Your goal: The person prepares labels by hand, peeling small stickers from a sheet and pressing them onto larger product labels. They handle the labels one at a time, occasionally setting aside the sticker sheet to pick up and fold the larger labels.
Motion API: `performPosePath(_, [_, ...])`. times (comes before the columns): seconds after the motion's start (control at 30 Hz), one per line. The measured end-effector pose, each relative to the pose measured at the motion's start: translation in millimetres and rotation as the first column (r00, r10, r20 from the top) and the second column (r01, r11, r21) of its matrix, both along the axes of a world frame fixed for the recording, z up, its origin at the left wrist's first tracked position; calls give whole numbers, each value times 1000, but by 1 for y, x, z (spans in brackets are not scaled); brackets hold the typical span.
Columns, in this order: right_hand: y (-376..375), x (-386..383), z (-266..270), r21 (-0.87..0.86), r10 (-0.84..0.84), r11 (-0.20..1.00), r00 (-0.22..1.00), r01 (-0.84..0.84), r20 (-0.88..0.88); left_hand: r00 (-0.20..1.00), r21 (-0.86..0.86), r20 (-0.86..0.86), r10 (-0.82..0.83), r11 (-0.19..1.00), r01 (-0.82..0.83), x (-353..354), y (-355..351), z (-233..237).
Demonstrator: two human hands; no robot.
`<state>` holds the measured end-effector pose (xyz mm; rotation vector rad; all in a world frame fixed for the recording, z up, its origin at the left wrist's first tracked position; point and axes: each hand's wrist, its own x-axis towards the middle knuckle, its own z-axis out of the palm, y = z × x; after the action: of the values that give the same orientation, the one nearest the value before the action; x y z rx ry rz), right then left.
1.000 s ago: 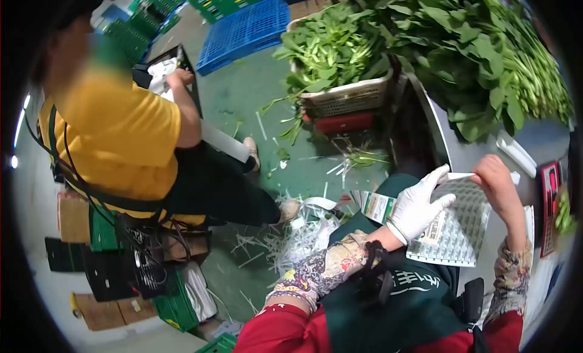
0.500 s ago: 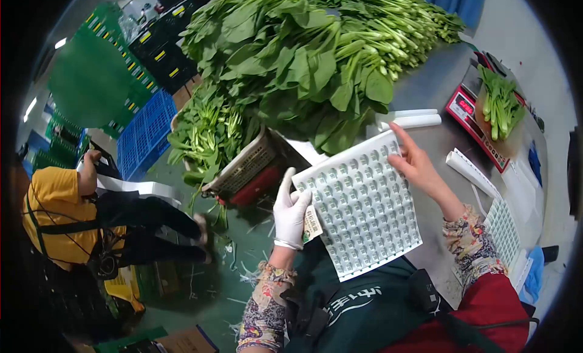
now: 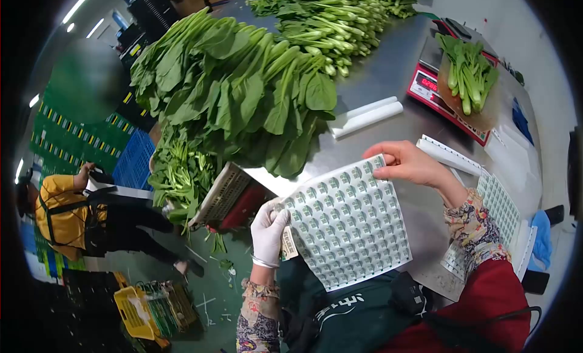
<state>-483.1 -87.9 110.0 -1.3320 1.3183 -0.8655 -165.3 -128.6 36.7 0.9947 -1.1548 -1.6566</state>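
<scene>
A white sheet of small green-printed stickers [image 3: 349, 225] hangs in front of my body, held between both hands. My left hand [image 3: 269, 228], in a white glove, grips its upper left corner between thumb and fingers. Beside that thumb a small cream-coloured printed tag [image 3: 289, 243] dangles. My right hand [image 3: 404, 164], bare, pinches the upper right corner, with the thumb lying over the top stickers. Whether a single sticker is between these fingertips cannot be made out.
Leafy green vegetables [image 3: 237, 92] are heaped on the metal table [image 3: 395, 61]. A red scale [image 3: 425, 89] carries a bunch of greens [image 3: 467, 73]. White rolls [image 3: 367, 117] and another sticker sheet [image 3: 498, 201] lie nearby. A crate [image 3: 221, 198] stands below; a person [image 3: 67, 213] is at left.
My right hand has closed its thumb and fingers at the sheet's upper right corner. The view has shifted, and the sheet sits slightly lower and further left. The person at left has shifted stance.
</scene>
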Motion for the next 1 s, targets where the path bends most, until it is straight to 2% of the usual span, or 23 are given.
performPosePath(0.03, [3,-4,2,26,5,1000,999,-4,-46,999,-15,43,1,1000,0,-1,1,-2])
performPosePath(0.07, [6,-5,3,8,-37,999,996,37,-78,990,-90,116,79,994,-69,-10,7,8])
performPosePath(0.17, [21,-10,15,-53,-49,998,986,41,-158,987,-153,94,133,981,-117,-16,21,14])
performPosePath(0.2, [25,-10,9,-75,-91,994,989,82,-120,985,-178,86,152,975,-135,-17,24,12])
performPosePath(0.3, [31,-16,-4,-102,-115,990,982,101,-149,972,-205,142,186,966,-155,-24,21,10])
performPosePath(0.33, [33,-16,-5,-88,-130,989,983,119,-126,967,-169,147,211,968,-185,-28,20,11])
performPosePath(0.43, [37,-20,-8,-50,-170,985,982,166,-88,965,-182,190,181,972,-147,-33,9,3])
performPosePath(0.47, [36,-24,-12,-44,-182,983,979,178,-90,930,-370,343,128,929,8,-30,-2,-4])
performPosePath(0.57, [35,-34,-21,-39,-194,981,976,191,-97,993,-237,120,13,971,16,-38,-9,-12])
performPosePath(0.6, [36,-37,-24,-37,-197,980,975,194,-99,993,-123,112,-40,991,54,-47,-9,1])
performPosePath(0.63, [37,-39,-27,-55,-202,979,975,197,-96,998,17,-24,-63,998,63,-57,-3,13])
performPosePath(0.7, [38,-40,-31,-90,-211,975,973,203,-92,993,-5,108,-46,999,47,-53,-6,-1])
performPosePath(0.83, [41,-41,-42,48,-226,973,974,227,-28,978,60,189,91,993,-104,-63,-11,-19])
performPosePath(0.93, [39,-57,-55,53,-106,992,979,116,-175,979,79,195,55,994,-72,-66,-17,-32])
performPosePath(1.0, [31,-63,-58,-192,-177,976,890,104,-419,979,91,201,33,994,-52,-67,-18,-35])
